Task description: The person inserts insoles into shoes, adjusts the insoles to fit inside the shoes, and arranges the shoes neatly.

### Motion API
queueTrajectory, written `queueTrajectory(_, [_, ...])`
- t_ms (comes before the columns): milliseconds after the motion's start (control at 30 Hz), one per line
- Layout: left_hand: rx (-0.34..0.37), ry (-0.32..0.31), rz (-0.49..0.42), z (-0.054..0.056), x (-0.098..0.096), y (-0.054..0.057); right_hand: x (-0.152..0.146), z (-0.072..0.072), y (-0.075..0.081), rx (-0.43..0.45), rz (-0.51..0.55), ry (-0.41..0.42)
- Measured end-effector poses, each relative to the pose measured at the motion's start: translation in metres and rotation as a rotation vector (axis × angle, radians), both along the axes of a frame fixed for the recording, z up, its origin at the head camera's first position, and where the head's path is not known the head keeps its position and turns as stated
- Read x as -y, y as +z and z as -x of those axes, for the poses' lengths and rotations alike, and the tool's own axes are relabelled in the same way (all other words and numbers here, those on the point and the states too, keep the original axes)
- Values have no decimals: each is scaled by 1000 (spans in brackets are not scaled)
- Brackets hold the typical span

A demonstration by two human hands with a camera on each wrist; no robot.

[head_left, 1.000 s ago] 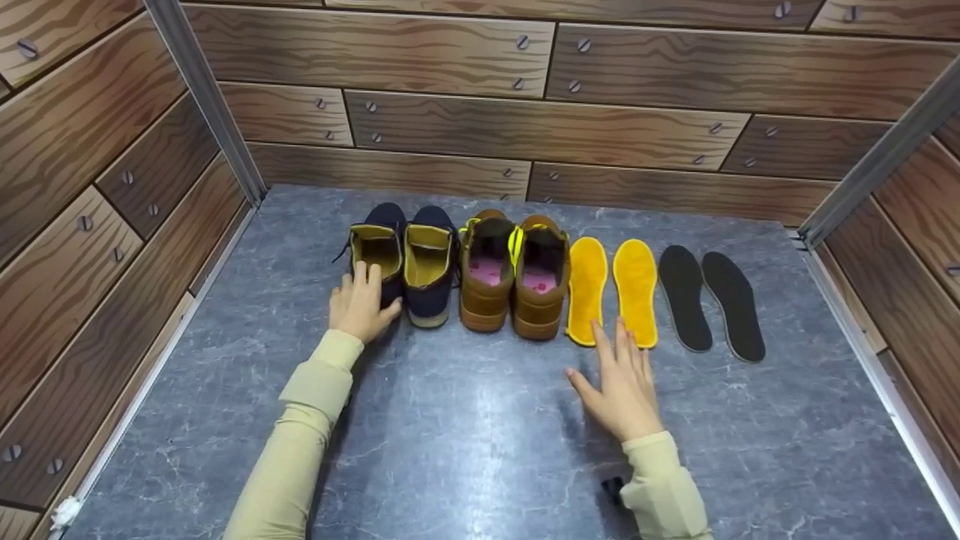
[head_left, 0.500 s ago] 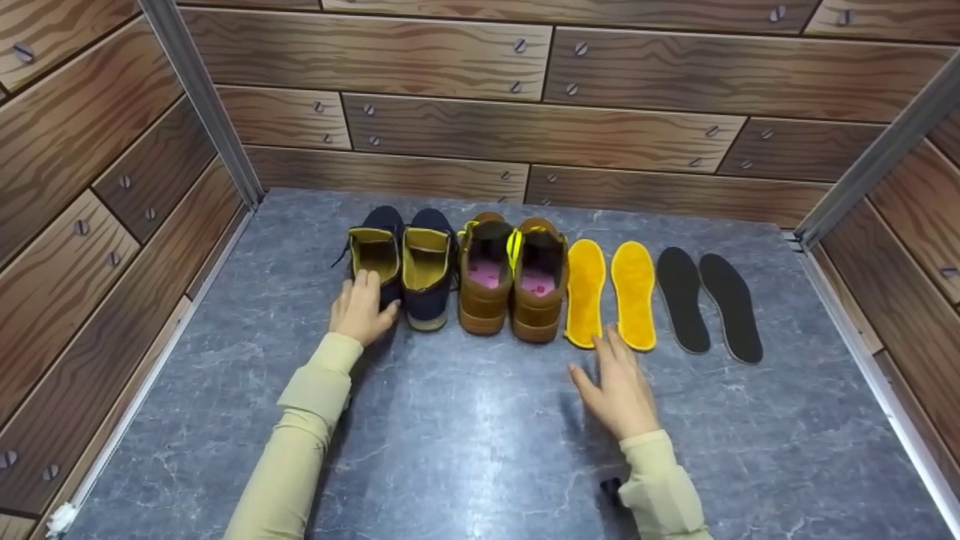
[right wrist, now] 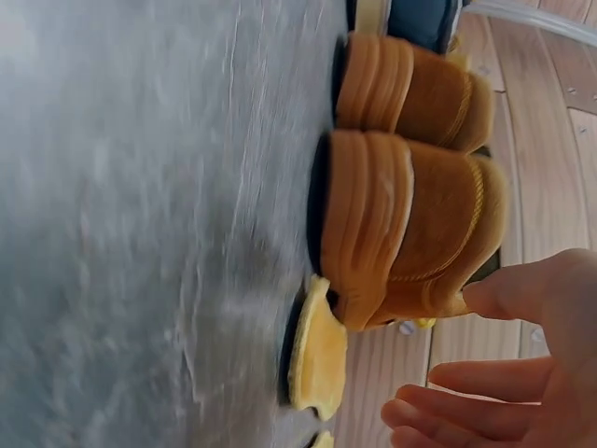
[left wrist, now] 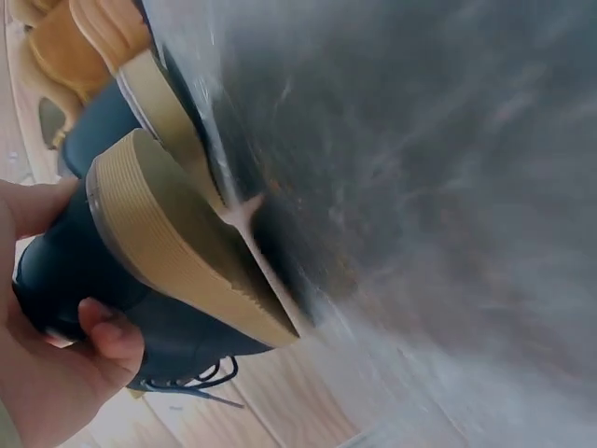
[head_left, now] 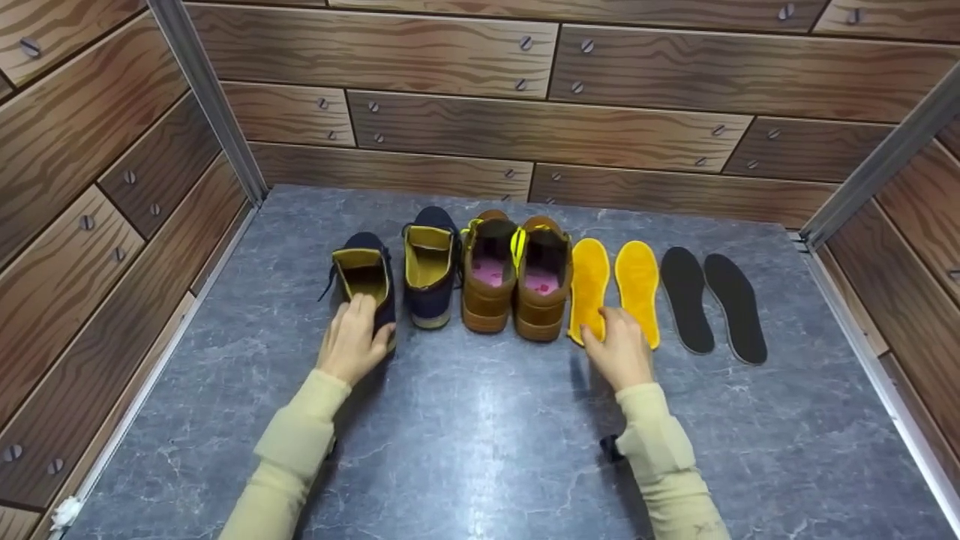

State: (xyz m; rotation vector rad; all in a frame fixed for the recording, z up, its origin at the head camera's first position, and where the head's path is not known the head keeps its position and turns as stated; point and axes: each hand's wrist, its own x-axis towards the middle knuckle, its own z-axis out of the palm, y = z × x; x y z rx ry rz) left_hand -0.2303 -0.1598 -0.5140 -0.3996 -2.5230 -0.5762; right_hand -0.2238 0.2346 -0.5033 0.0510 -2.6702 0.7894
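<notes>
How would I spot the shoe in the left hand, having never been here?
On the grey marbled surface, go left past the brown shoes to the row's end. There is the navy lace-up shoe, yellow inside. Unlike its navy twin, it is gripped by the left hand.

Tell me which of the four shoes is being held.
The leftmost navy shoe in the head view: the left hand grips it by the heel. The other navy shoe and the two brown shoes are unheld.
</notes>
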Motion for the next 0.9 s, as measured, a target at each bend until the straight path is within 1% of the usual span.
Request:
queueTrajectory(100, [-50, -7, 14, -19, -3, 2, -4, 10, 0, 43, -5, -16])
queueTrajectory(200, [-85, -20, 16, -41, -12, 9, -6, 18, -2, 79, -7, -33])
queueTrajectory(300, [-129, -53, 1, -68, -23, 16, -7, 26, -7, 125, -17, -54])
queueTrajectory(400, [-201, -81, -10, -97, -32, 21, -5, 34, -12, 177, -25, -63])
queueTrajectory(467, [-249, -93, -7, -115, -38, 22, -3, 40, -13, 206, -24, -66])
queueTrajectory(567, [-301, -107, 4, -139, -46, 20, -1, 49, -14, 230, -23, -80])
queueTrajectory(700, [-367, -122, 14, -164, -59, 13, 1, 59, -15, 249, -45, -97])
queueTrajectory(733, [-399, -127, 10, -169, -63, 10, 2, 61, -15, 250, -52, -99])
queueTrajectory(833, [-532, -139, 9, -181, -78, 5, 3, 65, -18, 267, -64, -102])
queueTrajectory(867, [-595, -144, 18, -183, -84, 6, 3, 66, -19, 274, -70, -103])
queueTrajectory(900, [-631, -149, 24, -187, -89, 8, 3, 68, -20, 280, -77, -104])
